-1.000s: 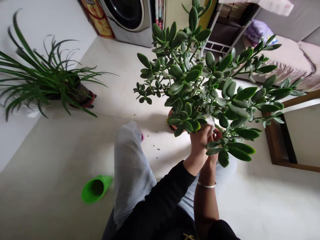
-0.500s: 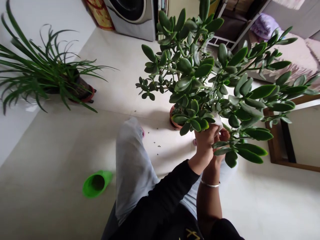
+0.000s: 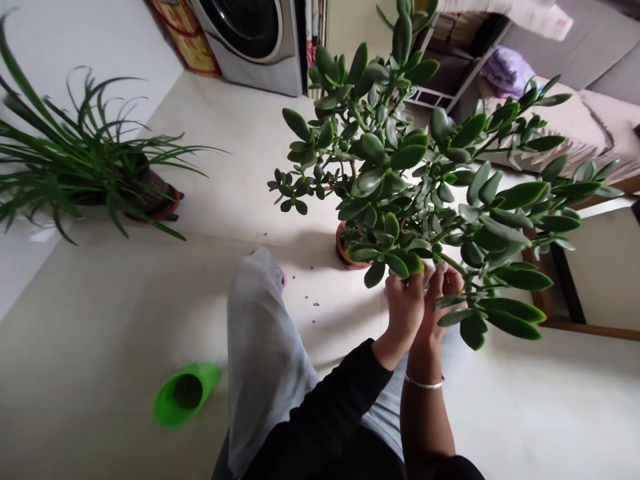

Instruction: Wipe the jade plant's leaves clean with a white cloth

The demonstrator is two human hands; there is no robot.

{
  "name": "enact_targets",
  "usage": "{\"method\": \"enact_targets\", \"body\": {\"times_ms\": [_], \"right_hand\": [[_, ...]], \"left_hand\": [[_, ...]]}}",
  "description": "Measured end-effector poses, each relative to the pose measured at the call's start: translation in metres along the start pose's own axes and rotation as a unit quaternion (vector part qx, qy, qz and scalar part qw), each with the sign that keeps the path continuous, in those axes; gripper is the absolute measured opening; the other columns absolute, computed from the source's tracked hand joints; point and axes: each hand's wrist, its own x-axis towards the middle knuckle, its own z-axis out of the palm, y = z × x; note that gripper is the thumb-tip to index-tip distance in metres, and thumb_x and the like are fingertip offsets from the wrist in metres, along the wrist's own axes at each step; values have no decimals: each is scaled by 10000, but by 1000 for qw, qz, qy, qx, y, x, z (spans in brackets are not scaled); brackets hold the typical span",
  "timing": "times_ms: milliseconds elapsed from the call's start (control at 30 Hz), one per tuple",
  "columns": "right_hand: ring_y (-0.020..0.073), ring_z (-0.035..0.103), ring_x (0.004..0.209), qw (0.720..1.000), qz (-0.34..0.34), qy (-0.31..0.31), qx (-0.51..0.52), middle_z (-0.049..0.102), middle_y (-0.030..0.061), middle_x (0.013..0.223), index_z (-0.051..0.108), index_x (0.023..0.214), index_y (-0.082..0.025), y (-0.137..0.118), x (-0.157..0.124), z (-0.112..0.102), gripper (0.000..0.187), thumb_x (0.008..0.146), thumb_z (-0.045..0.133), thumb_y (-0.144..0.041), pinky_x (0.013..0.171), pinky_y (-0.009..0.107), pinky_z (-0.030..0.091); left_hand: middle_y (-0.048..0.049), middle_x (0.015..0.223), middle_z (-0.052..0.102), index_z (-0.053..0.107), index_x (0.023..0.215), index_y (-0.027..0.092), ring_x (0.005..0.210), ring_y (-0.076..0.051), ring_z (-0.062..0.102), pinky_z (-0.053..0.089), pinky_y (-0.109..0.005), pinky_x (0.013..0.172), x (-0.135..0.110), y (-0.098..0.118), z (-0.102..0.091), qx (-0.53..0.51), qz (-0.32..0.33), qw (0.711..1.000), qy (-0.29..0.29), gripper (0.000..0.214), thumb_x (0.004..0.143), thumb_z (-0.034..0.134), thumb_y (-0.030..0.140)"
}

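Glossy, oval-leaved green succulent [image 3: 407,157] is seated in round reddish-brown pot [image 3: 343,252] on pale smooth floor [image 3: 125,320]; grey washing machine [image 3: 273,77] at far edge. Left hand [image 3: 405,308], right hand [image 3: 433,313] curled close beneath plant; pinch can't be told.

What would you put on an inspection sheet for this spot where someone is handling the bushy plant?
Surface: pale floor with faint seams.
Job's things: thick-leaved plant growing in a reddish-brown pot; a pale piece shows between the hands, mostly hidden.
Clutter: small dark bits scattered on the floor; a green container beyond the person's left knee.
Grip: bare left hand and right hand side by side at the low leaves; their fingertips are partly hidden, so the exact hold is unclear.
Cables: nothing seen.
Surroundings: a long-leaved potted plant by the wall, a round-doored appliance, and a purple bundle on pink covers.
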Motion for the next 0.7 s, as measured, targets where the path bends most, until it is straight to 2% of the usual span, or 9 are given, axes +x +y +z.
{"method": "enact_targets", "body": {"times_ms": [67, 167, 300, 467, 600, 700], "right_hand": [[199, 559, 835, 999, -6, 37, -20, 631, -1, 860, 652, 888, -229, -2, -3, 2, 262, 940, 626, -484, 879, 407, 475], [221, 552, 844, 997, -9, 70, -42, 633, 17, 844, 655, 853, -240, 3, -9, 4, 264, 936, 590, -482, 827, 407, 490], [253, 594, 964, 996, -8, 85, -20, 687, 66, 982, 660, 950, -242, 18, -19, 3, 289, 955, 543, -506, 840, 414, 529], [250, 638, 929, 991, 22, 129, 26, 674, 61, 1000, 626, 1020, -247, 31, -39, -1, 323, 921, 590, -552, 811, 425, 596], [255, 664, 1019, 991, 16, 121, 57, 685, 61, 1092, 632, 1089, -283, 38, -54, -5, 312, 939, 551, -545, 853, 432, 626], [252, 679, 1029, 994, 15, 77, 81, 694, 73, 1100, 634, 1051, -281, 46, -58, -9, 291, 950, 542, -538, 910, 448, 624]], "left_hand": [[46, 622, 529, 514, 687, 206, 604, -103, 496, 432, -262, 642, -2, -4, -6, -4, -3, 1000, -7, 418, 924, 699, 496], [7, 731, 646, 629, 802, 195, 683, -131, 595, 489, -265, 697, -6, -8, -15, -12, -16, 1000, 17, 348, 896, 736, 513], [-33, 890, 740, 712, 921, 198, 821, -163, 682, 537, -273, 782, -11, -9, -25, -8, -33, 999, 41, 305, 931, 707, 503], [-54, 978, 772, 745, 982, 235, 969, -217, 720, 577, -324, 897, -16, -14, -37, -47, -58, 997, 29, 344, 907, 730, 570], [-41, 916, 761, 731, 939, 239, 988, -216, 729, 590, -307, 886, -24, -22, -49, -40, -83, 995, 39, 359, 876, 757, 591], [-43, 951, 769, 726, 939, 224, 1028, -205, 731, 581, -279, 908, -30, -25, -59, -39, -98, 992, 68, 398, 818, 817, 593]]}}
